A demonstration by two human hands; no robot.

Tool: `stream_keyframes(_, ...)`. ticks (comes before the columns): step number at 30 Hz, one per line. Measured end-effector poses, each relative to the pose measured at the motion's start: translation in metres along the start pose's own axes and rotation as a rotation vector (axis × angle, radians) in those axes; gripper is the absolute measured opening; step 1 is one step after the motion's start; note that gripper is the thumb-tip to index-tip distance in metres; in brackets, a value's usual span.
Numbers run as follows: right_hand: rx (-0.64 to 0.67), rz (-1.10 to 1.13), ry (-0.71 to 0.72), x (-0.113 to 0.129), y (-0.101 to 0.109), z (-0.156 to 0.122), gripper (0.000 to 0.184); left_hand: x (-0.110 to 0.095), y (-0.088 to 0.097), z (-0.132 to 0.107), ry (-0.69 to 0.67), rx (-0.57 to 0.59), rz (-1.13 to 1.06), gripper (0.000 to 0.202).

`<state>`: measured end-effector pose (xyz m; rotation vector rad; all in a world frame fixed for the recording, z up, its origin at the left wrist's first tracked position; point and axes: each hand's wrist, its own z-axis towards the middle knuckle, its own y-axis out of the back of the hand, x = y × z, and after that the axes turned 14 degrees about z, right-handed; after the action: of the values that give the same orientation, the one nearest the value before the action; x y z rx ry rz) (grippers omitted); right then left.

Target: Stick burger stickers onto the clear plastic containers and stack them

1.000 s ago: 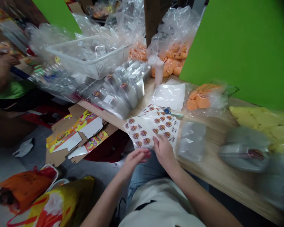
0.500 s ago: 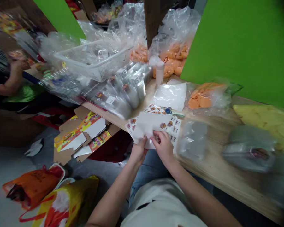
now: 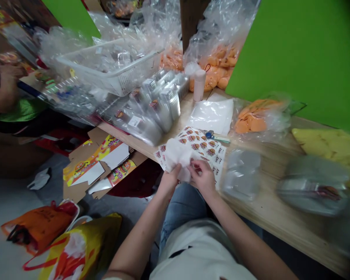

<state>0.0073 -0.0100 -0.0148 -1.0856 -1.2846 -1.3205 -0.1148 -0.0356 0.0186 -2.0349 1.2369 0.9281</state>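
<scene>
My left hand pinches the near edge of a white sheet, thumb on top. The thumb and forefinger of my right hand press together at its right edge; whether a sticker is caught between those fingers I cannot tell, the spot being too blurred. The white sheet is curved and tipped up over the burger stickers, which lie on the table.

To do this well, I would let the left fingers anchor and leave the fine work to the right, pulling gently (paper this thin probably creases if both sides tug).

Around that, a pale strap with a blue trinket lies at the stickers' far edge, where a long reach could snag it. The clear wrappers sit just right of the stickers, so my right wrist has little room to swing out. Farther off are a shiny white packet, a bag of orange pieces and a pink bottle. Clear boxes and a white basket crowd the left; past them shows a co-worker's arm.
</scene>
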Motion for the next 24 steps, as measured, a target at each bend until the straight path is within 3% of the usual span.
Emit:
stream_keyframes(3,0.033,0.005,0.009,0.003,-0.002,0.0,0.024,0.002,0.001,0.0,-0.114,0.014,0.144,0.048)
stream_keyframes(7,0.079,0.046,-0.022,0.002,0.0,0.005,0.019,0.004,0.007,0.003,-0.26,-0.053,0.326,0.035)
stream_keyframes(13,0.014,0.119,-0.106,-0.006,0.001,0.009,0.024,0.003,0.01,0.008,-0.21,-0.074,0.346,0.039)
stream_keyframes(15,-0.046,0.161,-0.139,-0.011,-0.003,0.011,0.031,0.003,0.012,0.015,-0.366,-0.185,0.469,0.045)
stream_keyframes(18,-0.152,0.208,-0.155,-0.015,-0.01,0.015,0.04,0.006,0.017,0.028,-0.687,-0.475,0.818,0.064)
stream_keyframes(20,-0.212,0.209,-0.135,-0.01,-0.01,0.015,0.042,0.006,0.019,0.031,-0.786,-0.634,1.007,0.06)
stream_keyframes(21,-0.239,0.201,-0.119,-0.005,-0.007,0.013,0.042,0.005,0.018,0.029,-0.799,-0.654,1.055,0.052)
stream_keyframes(22,-0.268,0.196,-0.106,0.002,-0.002,0.01,0.04,0.002,0.016,0.025,-0.791,-0.604,1.07,0.042)
stream_keyframes(24,-0.266,0.125,-0.003,0.018,0.013,-0.001,0.031,-0.008,0.008,0.011,-0.692,-0.312,0.978,0.03)
